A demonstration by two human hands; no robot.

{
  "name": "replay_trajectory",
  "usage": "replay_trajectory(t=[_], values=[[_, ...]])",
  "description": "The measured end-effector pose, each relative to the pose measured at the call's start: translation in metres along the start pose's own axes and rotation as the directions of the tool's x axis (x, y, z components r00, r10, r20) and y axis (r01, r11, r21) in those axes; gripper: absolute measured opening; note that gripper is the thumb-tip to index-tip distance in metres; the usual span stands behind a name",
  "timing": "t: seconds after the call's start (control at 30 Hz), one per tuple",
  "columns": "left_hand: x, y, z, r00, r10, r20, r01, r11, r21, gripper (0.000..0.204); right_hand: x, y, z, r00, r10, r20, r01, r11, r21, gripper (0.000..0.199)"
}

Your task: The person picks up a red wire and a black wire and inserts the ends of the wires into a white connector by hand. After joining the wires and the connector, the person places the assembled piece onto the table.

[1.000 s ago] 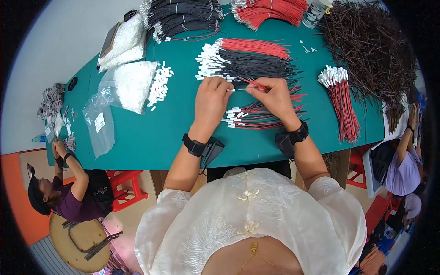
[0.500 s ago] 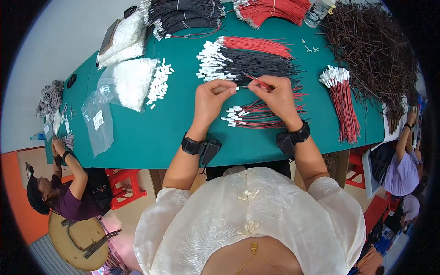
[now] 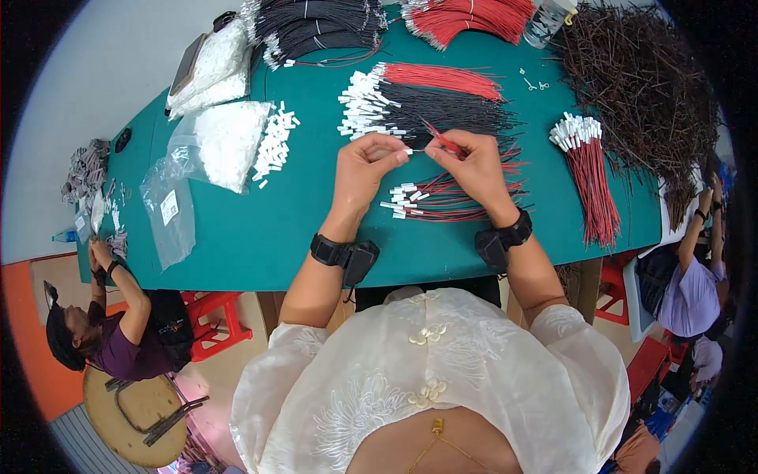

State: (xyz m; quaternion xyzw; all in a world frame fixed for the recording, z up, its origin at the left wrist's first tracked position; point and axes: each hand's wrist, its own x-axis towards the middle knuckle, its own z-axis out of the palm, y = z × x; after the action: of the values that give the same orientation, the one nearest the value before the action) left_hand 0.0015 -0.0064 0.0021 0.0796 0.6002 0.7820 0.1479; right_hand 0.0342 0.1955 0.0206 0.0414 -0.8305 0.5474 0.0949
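My left hand [image 3: 365, 167] pinches a small white connector [image 3: 405, 150] above the green table [image 3: 260, 237]. My right hand [image 3: 472, 164] holds a red wire [image 3: 440, 139] by its end, right against that connector. The two hands nearly touch at the fingertips. Just below them lies a small pile of red and black wires with white connectors [image 3: 430, 197]. Behind the hands sits a larger bundle of red and black wires tipped with white connectors [image 3: 426, 99].
A bundle of red wires with white ends [image 3: 588, 166] lies at right beside a heap of dark wires [image 3: 639, 79]. Loose white connectors [image 3: 274, 146] and plastic bags of them [image 3: 217, 142] sit at left. People work at both table ends [image 3: 110, 332], [image 3: 695, 276].
Both hands have lifted slightly away from the wire pile and come together, the red wire's end now meeting the white connector in the left fingers.
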Motion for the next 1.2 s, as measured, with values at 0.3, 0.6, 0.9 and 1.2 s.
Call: replay_trajectory(t=[0.3,0.6,0.9,1.2], values=[[0.000,-0.002,0.001,1.000,0.011,-0.013,-0.011,1.000,0.011,0.013,0.000,0.002,0.002,0.999,0.053,-0.013,-0.051,0.993,0.106,0.013],[-0.002,-0.002,0.005,1.000,0.007,-0.012,-0.007,1.000,0.012,0.014,-0.002,0.000,0.002,0.998,0.044,0.052,-0.048,0.996,0.079,0.008],[-0.001,-0.004,0.003,1.000,0.001,0.024,-0.001,1.000,-0.010,0.013,-0.001,-0.009,0.001,0.997,0.050,0.065,-0.054,0.997,0.055,0.010],[-0.001,-0.005,0.003,0.999,-0.021,0.030,0.022,0.999,-0.028,0.012,-0.002,-0.004,0.001,0.998,0.020,0.054,-0.022,0.999,0.035,0.010]])
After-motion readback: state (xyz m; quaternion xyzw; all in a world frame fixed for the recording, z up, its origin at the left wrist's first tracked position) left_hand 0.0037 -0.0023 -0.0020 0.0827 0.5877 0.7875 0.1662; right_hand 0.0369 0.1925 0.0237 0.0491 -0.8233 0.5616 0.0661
